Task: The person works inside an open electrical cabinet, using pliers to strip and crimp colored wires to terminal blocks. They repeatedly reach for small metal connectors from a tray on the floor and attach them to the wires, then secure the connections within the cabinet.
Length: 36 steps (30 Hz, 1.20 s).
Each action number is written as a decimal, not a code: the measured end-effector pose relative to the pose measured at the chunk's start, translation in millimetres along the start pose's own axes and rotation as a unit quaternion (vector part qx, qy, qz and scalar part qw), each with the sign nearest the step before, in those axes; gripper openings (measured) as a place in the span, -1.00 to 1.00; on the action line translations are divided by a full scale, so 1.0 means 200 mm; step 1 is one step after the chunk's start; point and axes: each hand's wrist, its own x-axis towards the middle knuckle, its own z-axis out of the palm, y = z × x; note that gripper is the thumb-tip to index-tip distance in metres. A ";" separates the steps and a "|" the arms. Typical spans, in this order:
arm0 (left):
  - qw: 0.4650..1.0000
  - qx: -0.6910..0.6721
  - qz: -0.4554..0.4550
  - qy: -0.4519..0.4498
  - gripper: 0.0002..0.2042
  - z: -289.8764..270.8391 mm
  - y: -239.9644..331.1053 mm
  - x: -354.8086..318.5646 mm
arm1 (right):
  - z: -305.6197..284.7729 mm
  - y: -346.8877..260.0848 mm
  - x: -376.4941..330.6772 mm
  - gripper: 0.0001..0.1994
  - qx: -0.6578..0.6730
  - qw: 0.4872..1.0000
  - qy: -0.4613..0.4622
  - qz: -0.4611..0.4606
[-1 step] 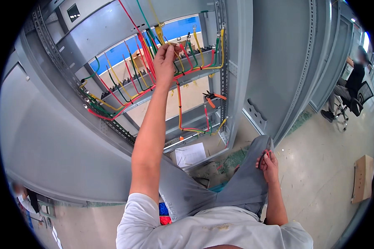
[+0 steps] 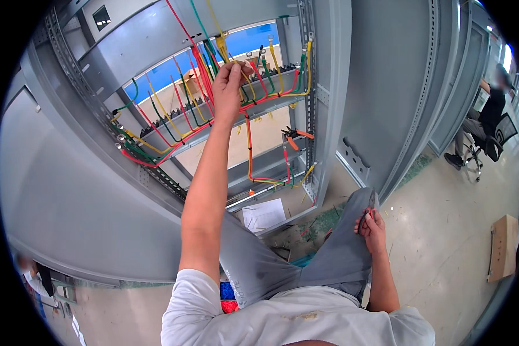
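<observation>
My left hand (image 2: 228,85) reaches up into a grey metal cabinet frame (image 2: 335,86). Its thumb and fingers pinch a wire beside the red wire (image 2: 260,79); which colour it is, the fingers hide. Around it, red, green and yellow wires (image 2: 184,95) rise from a tied bundle that crosses the frame, several ending in metal lugs. Down by my right knee, my right hand (image 2: 375,229) is closed around a small red and black object (image 2: 367,215), mostly covered by the fingers, its kind unclear.
Orange-handled pliers (image 2: 293,137) hang at the frame's right side. A white paper sheet (image 2: 263,214) lies low at the cabinet base. Grey panels stand on both sides. One person (image 2: 493,109) sits far right; a wooden box (image 2: 503,248) is on the floor.
</observation>
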 end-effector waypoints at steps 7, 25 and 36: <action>0.999 0.015 0.010 -0.026 -0.68 0.00 -0.01 0.00 | 0.04 0.02 0.04 -0.75 -0.018 1.000 -0.011 0.014; 0.995 -0.003 -0.035 -0.097 -0.69 -0.06 0.03 0.06 | 0.57 -0.28 0.15 -0.69 -0.174 0.966 -0.189 -0.001; 0.987 -0.055 -0.051 -0.139 -0.66 -0.11 -0.01 0.08 | 1.78 -0.94 0.56 -0.65 -0.260 0.896 -0.324 -0.156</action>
